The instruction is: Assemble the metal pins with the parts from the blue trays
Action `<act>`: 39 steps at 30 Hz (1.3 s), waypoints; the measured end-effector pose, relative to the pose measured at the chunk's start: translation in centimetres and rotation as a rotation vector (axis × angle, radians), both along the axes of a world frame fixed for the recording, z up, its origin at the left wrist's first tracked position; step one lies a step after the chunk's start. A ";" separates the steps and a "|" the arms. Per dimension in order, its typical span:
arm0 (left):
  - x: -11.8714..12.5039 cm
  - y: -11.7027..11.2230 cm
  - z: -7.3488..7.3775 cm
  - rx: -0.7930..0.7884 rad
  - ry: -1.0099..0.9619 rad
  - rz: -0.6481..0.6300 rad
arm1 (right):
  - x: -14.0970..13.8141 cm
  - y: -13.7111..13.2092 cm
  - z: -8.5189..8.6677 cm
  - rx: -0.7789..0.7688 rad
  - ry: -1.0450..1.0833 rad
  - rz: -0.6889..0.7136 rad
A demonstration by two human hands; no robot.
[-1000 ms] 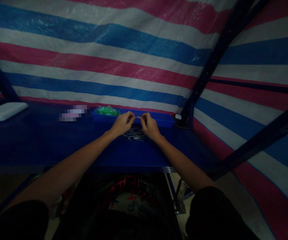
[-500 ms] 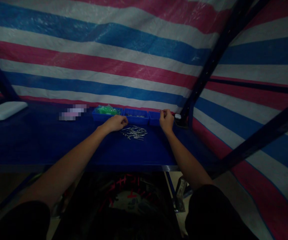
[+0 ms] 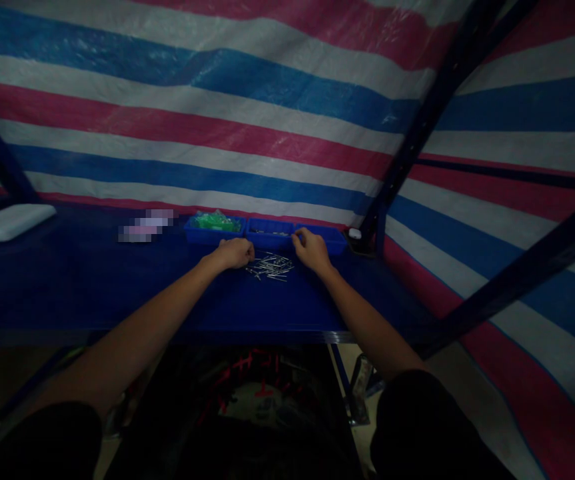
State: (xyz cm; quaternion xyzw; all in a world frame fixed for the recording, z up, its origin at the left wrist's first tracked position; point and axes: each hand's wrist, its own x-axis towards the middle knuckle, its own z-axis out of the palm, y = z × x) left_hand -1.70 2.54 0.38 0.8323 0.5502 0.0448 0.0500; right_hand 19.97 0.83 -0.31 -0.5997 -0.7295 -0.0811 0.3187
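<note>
A loose pile of thin, shiny metal pins (image 3: 273, 267) lies on the blue table. My left hand (image 3: 236, 253) is at the pile's left edge, its fingers curled closed; whatever they hold is hidden. On the other side, my right hand (image 3: 312, 249) hovers just above and right of the pile, in front of the blue trays. Its thumb and fingers are pinched together, and anything between them is too small to make out. Behind the pile, the middle blue tray (image 3: 270, 241) has a few small metal pieces in it. The right blue tray (image 3: 336, 244) is partly covered by my right hand.
The left blue tray (image 3: 207, 236) holds green and clear plastic bits (image 3: 217, 221). A white flat device (image 3: 11, 222) and a blurred-out item (image 3: 146, 225) lie to the left. A small white object (image 3: 354, 234) sits by the dark frame post (image 3: 381, 220). Striped sheeting hangs behind.
My right hand has moved left and slightly down, from the right tray toward the pile, uncovering more of that tray. My left hand has shifted slightly down and stays closed.
</note>
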 end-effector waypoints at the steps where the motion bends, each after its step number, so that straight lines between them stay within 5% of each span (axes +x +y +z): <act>1: 0.0 -0.1 0.1 -0.002 -0.001 0.003 | -0.7 -0.3 -0.1 -0.009 -0.025 0.072; 6: 0.1 -0.7 1.0 -0.002 -0.092 0.029 | -3.0 -1.7 -0.3 -0.060 -0.102 0.281; 9: 0.1 -0.5 1.1 0.007 -0.250 -0.061 | -3.3 -2.2 0.0 -0.091 -0.107 0.332; 14: 0.3 -0.1 0.5 0.031 -0.494 -0.274 | -3.1 -2.0 0.0 -0.058 -0.093 0.369; 19: 0.6 -0.1 -0.2 0.061 -0.609 -0.308 | -3.2 -1.8 -0.3 -0.058 -0.118 0.336; 39: 0.7 -0.5 0.5 0.267 -0.442 -0.175 | -3.1 -1.8 -0.4 0.004 -0.005 0.325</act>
